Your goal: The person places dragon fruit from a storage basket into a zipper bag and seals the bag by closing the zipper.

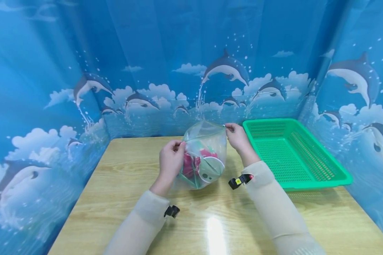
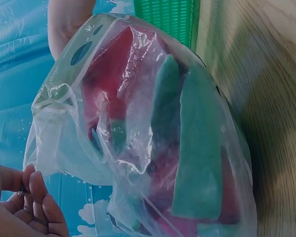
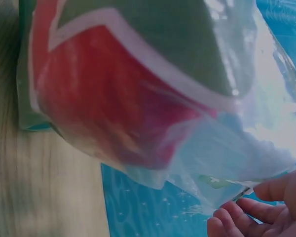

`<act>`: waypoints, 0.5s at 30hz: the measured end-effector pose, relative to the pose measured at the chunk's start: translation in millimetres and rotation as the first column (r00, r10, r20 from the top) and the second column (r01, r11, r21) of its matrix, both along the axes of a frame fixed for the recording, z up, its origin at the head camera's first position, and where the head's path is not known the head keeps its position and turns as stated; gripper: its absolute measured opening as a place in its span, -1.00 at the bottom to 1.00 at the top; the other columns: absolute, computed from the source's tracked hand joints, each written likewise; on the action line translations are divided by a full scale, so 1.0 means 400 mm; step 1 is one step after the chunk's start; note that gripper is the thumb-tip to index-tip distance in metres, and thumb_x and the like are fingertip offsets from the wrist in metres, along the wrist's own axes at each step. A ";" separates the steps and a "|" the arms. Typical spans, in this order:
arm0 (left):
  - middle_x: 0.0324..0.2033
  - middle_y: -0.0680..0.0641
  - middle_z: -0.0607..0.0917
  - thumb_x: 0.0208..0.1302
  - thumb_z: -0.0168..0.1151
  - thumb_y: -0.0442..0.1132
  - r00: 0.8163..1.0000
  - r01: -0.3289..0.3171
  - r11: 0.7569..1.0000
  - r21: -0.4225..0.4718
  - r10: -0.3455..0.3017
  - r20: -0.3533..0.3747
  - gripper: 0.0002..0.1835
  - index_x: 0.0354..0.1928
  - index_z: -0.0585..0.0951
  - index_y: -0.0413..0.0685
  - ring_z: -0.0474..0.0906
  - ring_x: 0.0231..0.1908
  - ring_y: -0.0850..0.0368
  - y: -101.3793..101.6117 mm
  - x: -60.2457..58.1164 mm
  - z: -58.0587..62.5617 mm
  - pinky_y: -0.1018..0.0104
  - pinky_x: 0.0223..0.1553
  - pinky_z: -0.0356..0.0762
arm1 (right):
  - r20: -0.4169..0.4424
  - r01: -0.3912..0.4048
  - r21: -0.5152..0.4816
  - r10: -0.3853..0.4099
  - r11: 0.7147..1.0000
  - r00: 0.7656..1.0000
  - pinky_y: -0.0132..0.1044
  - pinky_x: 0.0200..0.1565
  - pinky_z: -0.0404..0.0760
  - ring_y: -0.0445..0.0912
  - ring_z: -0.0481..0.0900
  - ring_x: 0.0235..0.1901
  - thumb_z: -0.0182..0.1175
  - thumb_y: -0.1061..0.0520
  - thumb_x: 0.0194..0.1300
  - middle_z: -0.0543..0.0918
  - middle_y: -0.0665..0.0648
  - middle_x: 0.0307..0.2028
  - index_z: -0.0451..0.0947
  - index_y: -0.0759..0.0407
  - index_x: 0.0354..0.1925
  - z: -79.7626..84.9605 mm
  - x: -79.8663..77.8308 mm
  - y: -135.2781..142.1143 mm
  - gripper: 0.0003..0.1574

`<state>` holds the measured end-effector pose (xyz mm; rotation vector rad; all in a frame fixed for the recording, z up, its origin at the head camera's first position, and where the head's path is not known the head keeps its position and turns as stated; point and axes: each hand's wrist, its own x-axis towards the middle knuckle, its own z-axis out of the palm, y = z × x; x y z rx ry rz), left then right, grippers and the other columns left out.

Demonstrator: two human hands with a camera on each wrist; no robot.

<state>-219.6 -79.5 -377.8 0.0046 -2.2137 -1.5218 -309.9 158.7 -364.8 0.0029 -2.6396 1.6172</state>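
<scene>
A clear plastic zip bag (image 1: 205, 131) with a green line along its top stands over the table, held between both hands. Inside it are red and green pieces (image 1: 189, 166) and a pale green, white-rimmed part (image 1: 210, 170) with dark dots. At the bag's left top edge, the left hand (image 1: 170, 159) pinches the plastic between thumb and fingers. The right hand (image 1: 238, 141) pinches the upper right corner, near a small white tip. Flat green strips (image 2: 198, 148) show through the plastic in the left wrist view; a red piece (image 3: 98, 94) fills much of the right wrist view.
A green perforated plastic basket (image 1: 319, 141) stands on the right of the wooden table (image 1: 121, 191), beside the right forearm. Blue dolphin-print sheeting (image 1: 178, 42) surrounds the table at the back and both sides. Each wrist wears a small black camera mount (image 1: 172, 211).
</scene>
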 end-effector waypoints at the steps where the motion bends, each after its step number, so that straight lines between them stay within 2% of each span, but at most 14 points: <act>1: -0.46 -0.09 0.73 0.38 0.27 -0.21 1.000 0.001 1.000 0.001 -0.001 0.001 -0.82 -0.22 0.72 -0.20 0.62 -0.44 0.07 0.000 0.000 -0.001 0.25 -0.35 0.56 | 0.013 -0.002 -0.001 0.002 1.000 1.000 0.01 0.20 0.50 0.19 0.44 0.25 -0.10 0.16 0.58 0.45 0.37 0.26 0.30 0.34 0.39 -0.004 -0.002 0.000 -0.48; 10: -0.45 -0.09 0.74 0.39 0.27 -0.20 1.000 -0.017 1.000 -0.002 0.017 -0.008 -0.82 -0.24 0.72 -0.20 0.63 -0.44 0.07 -0.006 -0.004 -0.005 0.23 -0.34 0.56 | 0.055 -0.051 -0.094 0.056 0.994 0.997 0.06 0.24 0.47 0.24 0.32 0.35 -0.19 0.10 0.64 0.32 0.42 0.37 0.13 0.36 0.47 -0.013 -0.006 0.011 -0.41; 15: -0.45 -0.08 0.74 0.39 0.26 -0.20 1.000 -0.015 1.000 -0.005 0.015 -0.006 -0.81 -0.24 0.72 -0.20 0.61 -0.45 0.10 -0.008 -0.004 -0.007 0.26 -0.37 0.55 | 0.075 -0.041 -0.116 0.050 0.992 0.996 0.09 0.26 0.44 0.25 0.33 0.35 -0.22 0.12 0.64 0.27 0.40 0.42 0.12 0.36 0.48 -0.011 -0.006 0.007 -0.41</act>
